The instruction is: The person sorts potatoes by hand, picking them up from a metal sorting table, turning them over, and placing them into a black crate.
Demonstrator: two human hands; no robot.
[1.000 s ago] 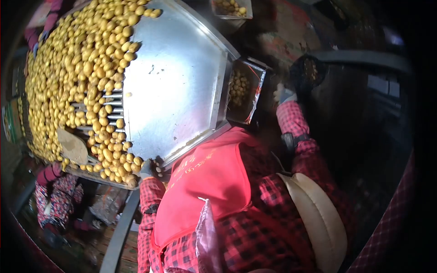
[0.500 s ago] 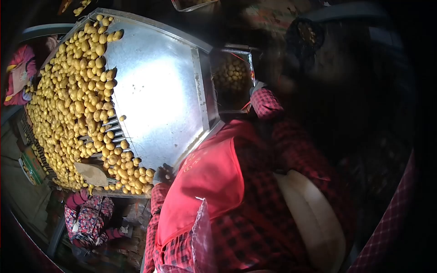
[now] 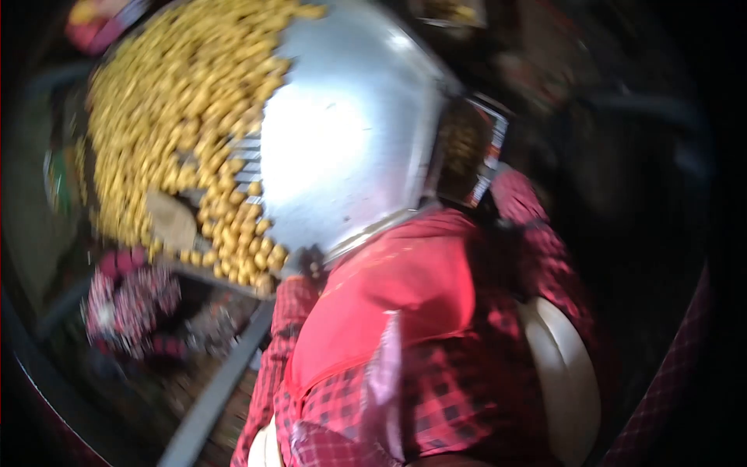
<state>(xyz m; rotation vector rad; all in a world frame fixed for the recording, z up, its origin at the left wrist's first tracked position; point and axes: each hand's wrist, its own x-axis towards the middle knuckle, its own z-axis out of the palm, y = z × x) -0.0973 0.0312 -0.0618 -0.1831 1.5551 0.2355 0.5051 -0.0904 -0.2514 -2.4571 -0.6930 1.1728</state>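
My left hand (image 3: 308,264), in a dark glove, is at the near edge of the metal table (image 3: 381,163), beside the closest yellow potato-like produce (image 3: 253,249); motion smears its fingers. At the right rim of a box (image 3: 495,144) with round produce inside is my right hand (image 3: 496,173), in a greyish glove. Blur hides how its fingers lie. Much yellow produce (image 3: 179,101) covers the left part of the table, over a slatted section (image 3: 247,159). A flat brown piece (image 3: 173,222) lies among it.
A person in patterned clothing (image 3: 128,307) is at the lower left, and part of another (image 3: 97,23) shows at the upper left. A grey bar (image 3: 218,397) runs below the table. Another container (image 3: 451,12) is at the top.
The view has turned and blurred, so the table, produce and box appear farther right. Both my hands remain near the same table edge and box rim.
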